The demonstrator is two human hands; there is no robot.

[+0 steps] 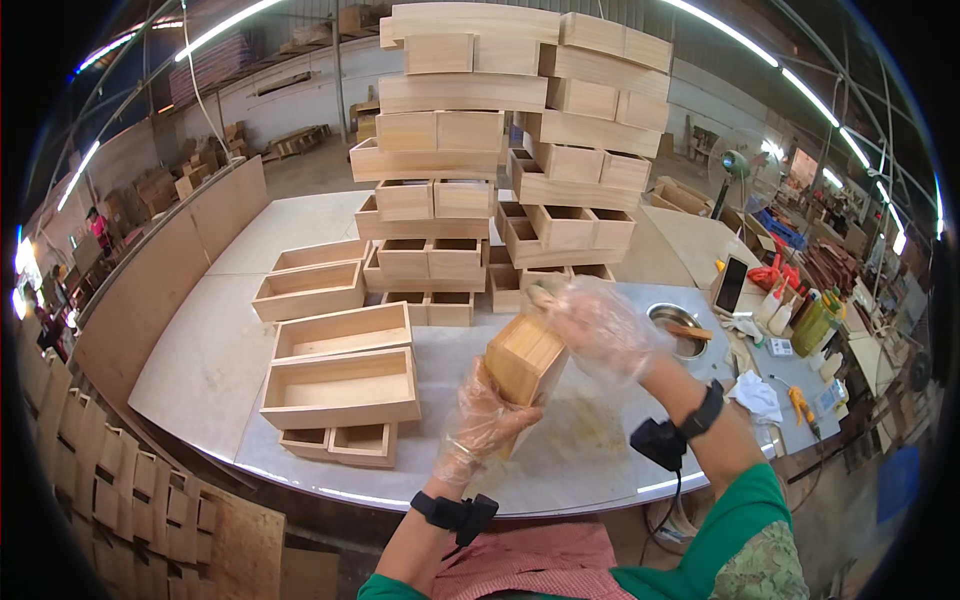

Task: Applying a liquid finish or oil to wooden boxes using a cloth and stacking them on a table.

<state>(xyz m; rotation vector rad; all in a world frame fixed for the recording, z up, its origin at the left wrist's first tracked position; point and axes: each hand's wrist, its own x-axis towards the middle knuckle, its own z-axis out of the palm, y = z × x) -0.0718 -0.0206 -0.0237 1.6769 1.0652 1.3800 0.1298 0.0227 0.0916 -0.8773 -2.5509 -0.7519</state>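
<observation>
A small wooden box (525, 355) is held up tilted over the table, its smooth outer side showing a deeper yellow tone than the other boxes. My left hand (475, 420), in a clear plastic glove, grips it from the left and below. Gloved the same way, my right hand (610, 325) is closed at the box's far upper edge, with a small pale, cloth-like wad (543, 292) at its fingertips. Right of that hand stands a round metal bowl (655, 312) with a brown wooden piece (688, 331) across it.
Tall stacks of pale wooden boxes (460, 95) rise at the back of the table (225, 375). Several open boxes (340, 390) lie at left. At right are a phone (732, 283), bottles (778, 318), a white cloth (757, 397), an orange-handled tool (800, 402) and a fan (735, 165).
</observation>
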